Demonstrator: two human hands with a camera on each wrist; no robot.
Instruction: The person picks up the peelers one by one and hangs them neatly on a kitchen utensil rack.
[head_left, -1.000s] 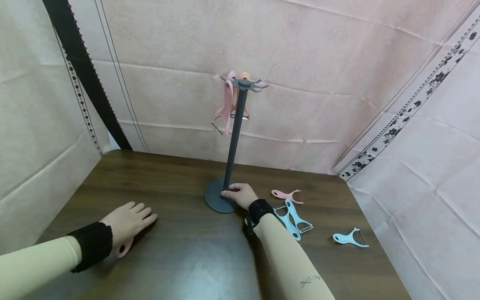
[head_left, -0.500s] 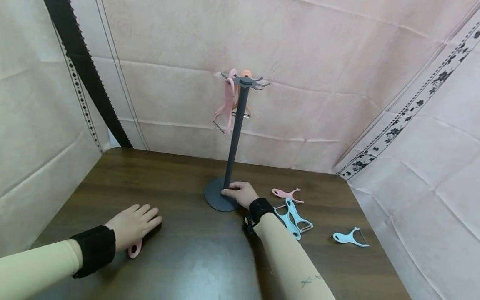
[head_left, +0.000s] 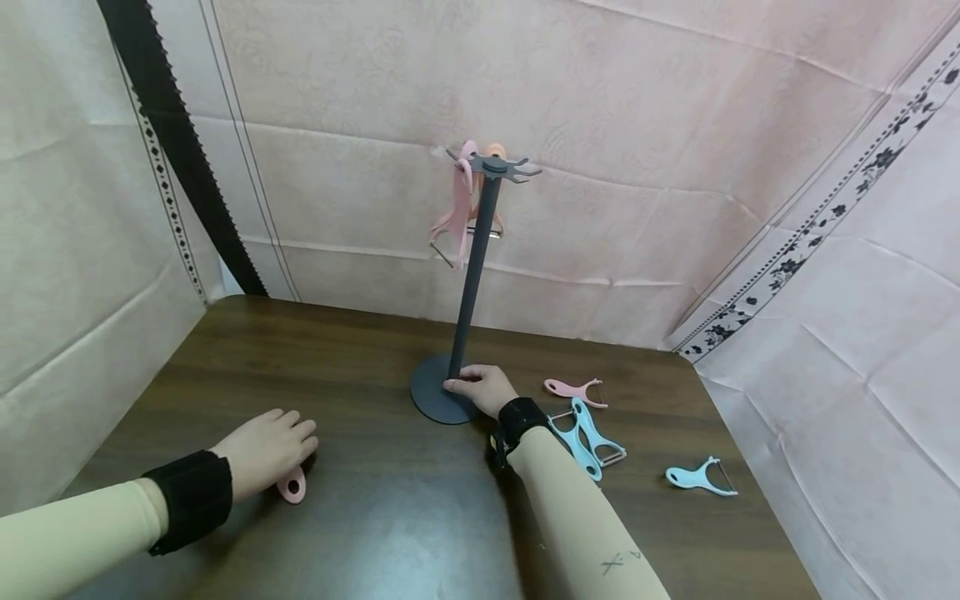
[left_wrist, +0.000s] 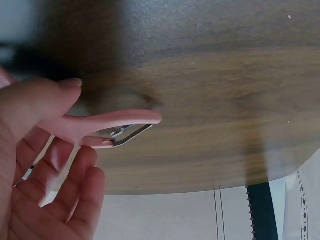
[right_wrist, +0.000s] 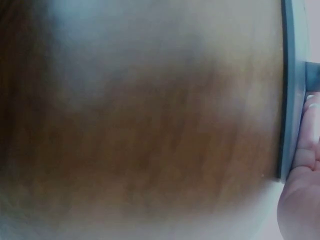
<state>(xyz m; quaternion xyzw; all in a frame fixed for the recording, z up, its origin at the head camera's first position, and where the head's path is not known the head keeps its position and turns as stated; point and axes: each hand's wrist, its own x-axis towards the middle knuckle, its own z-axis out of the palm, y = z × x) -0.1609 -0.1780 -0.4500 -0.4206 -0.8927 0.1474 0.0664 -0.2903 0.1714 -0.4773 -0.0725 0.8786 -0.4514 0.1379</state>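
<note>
In the head view my left hand [head_left: 268,452] is low over the table at the left, back of the hand up. It grips a pink peeler [head_left: 292,485], whose handle end pokes out below the palm. The left wrist view shows the thumb and fingers pinching this peeler [left_wrist: 107,120], with its forked head and metal blade free. My right hand [head_left: 486,390] holds the foot of a dark grey stand's post [head_left: 474,275], fingers over the round base [head_left: 435,396]. Atop the stand, a pink peeler [head_left: 456,208] and an orange peeler [head_left: 497,221] hang from the hooks [head_left: 517,172].
Right of the right wrist lie a pink peeler [head_left: 576,390] and two overlapping blue peelers [head_left: 585,437]. Another blue peeler [head_left: 699,477] lies farther right on the wooden table [head_left: 352,517]. Pale cloth [head_left: 360,208] hangs behind and at both sides.
The left hand has shifted slightly right, and the peeler in it has turned so that its handle end swung right and up. The right hand stays at the stand's foot.
</note>
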